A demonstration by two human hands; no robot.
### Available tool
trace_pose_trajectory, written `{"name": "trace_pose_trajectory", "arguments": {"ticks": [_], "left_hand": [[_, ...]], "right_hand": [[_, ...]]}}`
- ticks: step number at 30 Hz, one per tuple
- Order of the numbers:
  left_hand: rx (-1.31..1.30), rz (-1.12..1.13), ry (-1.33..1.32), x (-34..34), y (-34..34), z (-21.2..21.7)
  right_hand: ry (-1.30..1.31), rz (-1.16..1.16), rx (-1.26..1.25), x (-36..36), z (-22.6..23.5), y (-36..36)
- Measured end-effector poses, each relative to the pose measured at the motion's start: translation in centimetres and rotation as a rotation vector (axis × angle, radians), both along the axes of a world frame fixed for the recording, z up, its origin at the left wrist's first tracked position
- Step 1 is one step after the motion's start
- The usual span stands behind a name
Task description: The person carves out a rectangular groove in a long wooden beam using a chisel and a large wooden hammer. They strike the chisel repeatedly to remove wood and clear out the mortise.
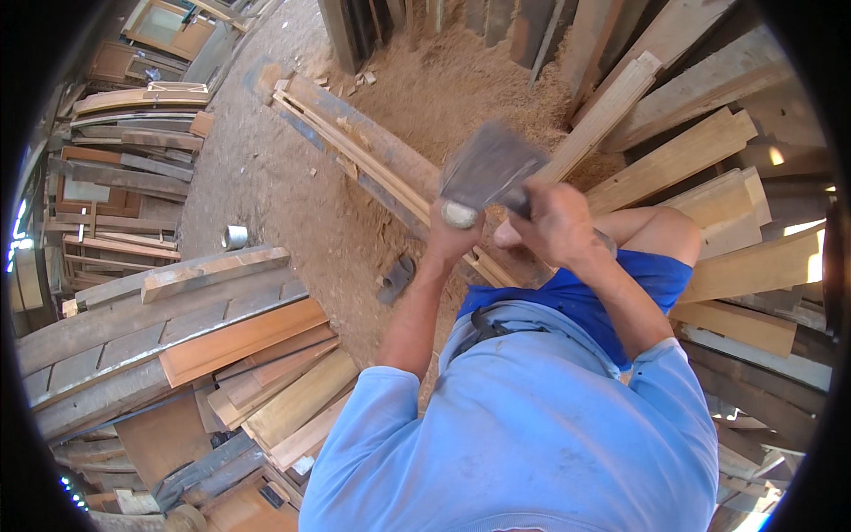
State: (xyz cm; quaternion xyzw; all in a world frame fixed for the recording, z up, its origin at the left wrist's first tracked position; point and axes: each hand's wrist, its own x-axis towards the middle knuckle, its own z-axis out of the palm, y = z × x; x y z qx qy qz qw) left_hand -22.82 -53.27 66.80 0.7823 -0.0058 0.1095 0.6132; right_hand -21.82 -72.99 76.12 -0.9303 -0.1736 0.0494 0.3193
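In my right hand (560, 223) is a wooden mallet, its fingers wrapped round the handle. The dark block-shaped mallet head (493, 167) is smeared by motion and hangs just above my left hand (452, 239). That hand is closed round an upright chisel, of which only the pale round butt (459, 215) shows; its blade is hidden. Beneath both hands a long narrow wooden piece (372, 184) runs slantwise from the far left towards my lap, with a groove or slot visible near its far end. It lies along a thicker greyish beam (324, 105).
Brown sawdust and chips cover the ground (266, 177). A dark sandal-like object (395, 278) lies left of the beam. Boards (678, 204) fan out at right; stacked planks (248, 341) lie at left, near a small metal can (235, 237). More timber stands at the back.
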Motion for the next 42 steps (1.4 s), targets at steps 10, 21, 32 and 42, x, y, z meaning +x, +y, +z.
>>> {"name": "trace_pose_trajectory", "arguments": {"ticks": [10, 21, 32, 42], "left_hand": [[0.015, -0.045, 0.060, -0.1, 2.0, -3.5], [0.042, -0.051, 0.110, 1.1, 2.2, -2.0], [0.124, -0.065, 0.094, -0.7, 0.6, -3.2], [0.027, -0.030, 0.112, 1.6, 2.8, -2.4]], "right_hand": [[0.137, -0.038, 0.175, -0.1, 3.3, 0.0], [0.049, -0.147, 0.340, 0.0, 3.9, -0.9], [0.173, -0.045, -0.065, -0.2, 1.4, -0.2], [0.075, -0.170, 0.386, 0.2, 3.9, -0.8]]}}
